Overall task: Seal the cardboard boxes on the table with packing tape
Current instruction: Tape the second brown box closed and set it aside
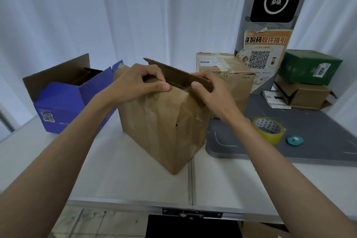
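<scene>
While a blue cardboard box (63, 102) stands with its flaps up at the far left of the white counter (125, 176), the worn brown box (164, 121) sits just beside it at the counter's middle, one corner turned toward the camera and old tape running down its near face. Both hands work at this box's top. The left hand (135, 83) rests on the near left part of the top, its fingers curled over a flap's edge and the thumb pressed flat on the cardboard below, so it grips that flap. A raised flap (177, 73) stands up behind the fingers. The right hand (208, 89) pinches the right end of that raised flap, fingers behind it and thumb in front.

Behind and right of the brown box stands a taped brown box (228, 75), touching or nearly touching it; which one, I cannot tell. Behind that leans an orange notice with a QR code (264, 54) on a grey post. To the right a dark grey mat (318, 147) covers the counter. On it, near the right forearm, lies a roll of clear yellowish packing tape (269, 130), and just beside the roll a small teal round object (294, 140). At the far right a green box (309, 67) is stacked on an open brown box (307, 96).
</scene>
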{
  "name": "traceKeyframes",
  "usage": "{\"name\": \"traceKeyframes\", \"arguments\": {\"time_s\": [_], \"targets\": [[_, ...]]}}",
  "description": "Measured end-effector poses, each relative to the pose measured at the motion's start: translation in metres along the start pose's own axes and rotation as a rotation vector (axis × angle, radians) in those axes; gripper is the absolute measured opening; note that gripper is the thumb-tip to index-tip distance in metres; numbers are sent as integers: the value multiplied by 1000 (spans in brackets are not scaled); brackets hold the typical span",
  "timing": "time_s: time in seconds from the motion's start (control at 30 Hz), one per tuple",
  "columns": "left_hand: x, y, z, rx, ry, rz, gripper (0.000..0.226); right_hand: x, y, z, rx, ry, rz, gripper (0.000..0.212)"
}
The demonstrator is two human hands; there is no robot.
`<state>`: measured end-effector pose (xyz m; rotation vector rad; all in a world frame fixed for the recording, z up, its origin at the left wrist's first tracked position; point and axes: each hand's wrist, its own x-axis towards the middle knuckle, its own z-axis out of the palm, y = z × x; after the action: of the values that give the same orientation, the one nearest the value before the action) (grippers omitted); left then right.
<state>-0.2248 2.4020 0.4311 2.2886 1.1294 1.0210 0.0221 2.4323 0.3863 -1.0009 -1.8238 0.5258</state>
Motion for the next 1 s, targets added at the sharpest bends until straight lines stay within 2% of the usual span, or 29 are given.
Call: {"name": "traceKeyframes", "arguments": {"time_s": [0.1, 0.33, 0.47, 0.6, 0.83, 0.93, 1.0], "targets": [[0, 1, 3, 6, 11, 8, 15, -3, 0, 3, 80, -23, 28, 24], [-2, -1, 4, 16, 20, 5, 24, -5, 6, 4, 57, -56, 20, 29], [-4, -3, 9, 24, 105, -25, 31, -7, 7, 7, 90, -54, 19, 28], [-5, -8, 25, 220, 194, -72, 37, -15, 14, 16, 91, -63, 33, 34], [-7, -11, 38, 185, 2, -245, 62, -10, 17, 14, 155, -41, 82, 42], [-3, -12, 41, 406, -176, -303, 61, -8, 16, 14, 107, -26, 77, 43], [-2, -10, 42, 472, -241, -337, 75, -5, 15, 12, 95, -30, 88, 44]]}}
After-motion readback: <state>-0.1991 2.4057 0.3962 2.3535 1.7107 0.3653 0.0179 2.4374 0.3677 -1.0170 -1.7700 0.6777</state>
